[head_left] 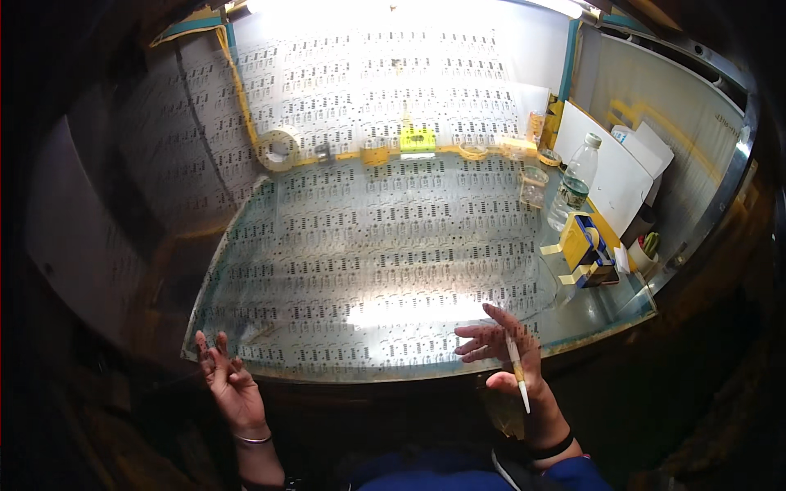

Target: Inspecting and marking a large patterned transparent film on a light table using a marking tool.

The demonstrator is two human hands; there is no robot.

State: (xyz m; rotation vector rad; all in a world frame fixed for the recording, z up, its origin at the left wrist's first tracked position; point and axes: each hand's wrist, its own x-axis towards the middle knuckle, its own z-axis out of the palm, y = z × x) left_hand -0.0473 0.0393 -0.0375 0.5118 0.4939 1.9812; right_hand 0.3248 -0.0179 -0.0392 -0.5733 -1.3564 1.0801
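While the person leans over the near edge of the bench (pixel 606 315), both hands sit at the bottom of the view. At about seven o'clock the left hand (pixel 229 380) is spread wide, palm up, fingers loose and holding nothing, its fingertips at the near left corner of the large clear sheet (pixel 393 245). At about five o'clock the right hand (pixel 508 352) is partly opened, its fingers fanned over the sheet's near edge, with a thin white pen (pixel 517 372) pinched between thumb and palm, tip pointing back toward the person.

The sheet lies flat on the lit bench, reaching from the near edge out toward twelve o'clock, and is printed all over with rows of small dark marks. It looks thin, light and floppy, probably slick and easy to crease or smudge; it would likely handle best taken by the bare margins at two corners and lifted evenly, not pinched in the middle.

Further out, at about three o'clock, a yellow tape dispenser (pixel 583 245) stands near the bench's right side, with a clear plastic bottle (pixel 575 184) just beyond it and a small clear cup (pixel 533 185) beside that. At about eleven o'clock a roll of tape (pixel 278 149) rests where the flat sheet meets a second printed sheet (pixel 385 74) propped up behind, and a small yellow-green block (pixel 417 141) sits near twelve o'clock on that same line.
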